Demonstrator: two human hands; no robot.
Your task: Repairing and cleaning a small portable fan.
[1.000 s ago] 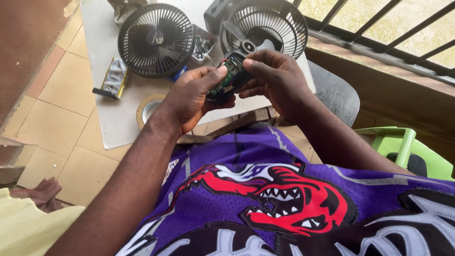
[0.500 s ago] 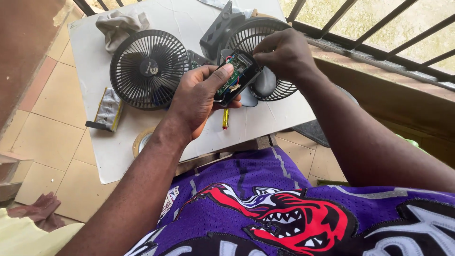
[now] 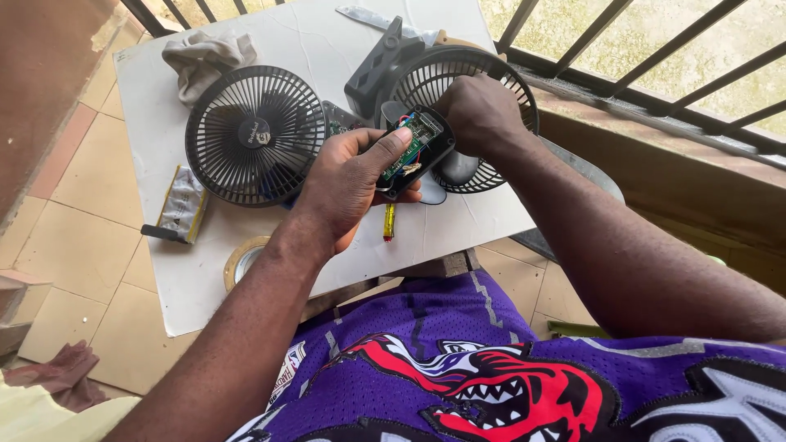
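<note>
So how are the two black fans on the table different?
The round black fan grille on the left lies flat, whole, with a centre cap and nobody touching it. The black fan on the right is tilted, shows pale blades inside, and the right hand partly hides it. Both are black, round and slatted.

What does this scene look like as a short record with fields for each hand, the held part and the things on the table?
left hand: grips a small black housing from below and the side
held part: black housing with an open side showing a green circuit board and thin wires
right hand: fingers at the housing's top edge
table: white, beside a barred railing
on table: black fan grille, second fan guard with blades, grey cloth, tape roll, yellow-handled tool, silver pack
</note>
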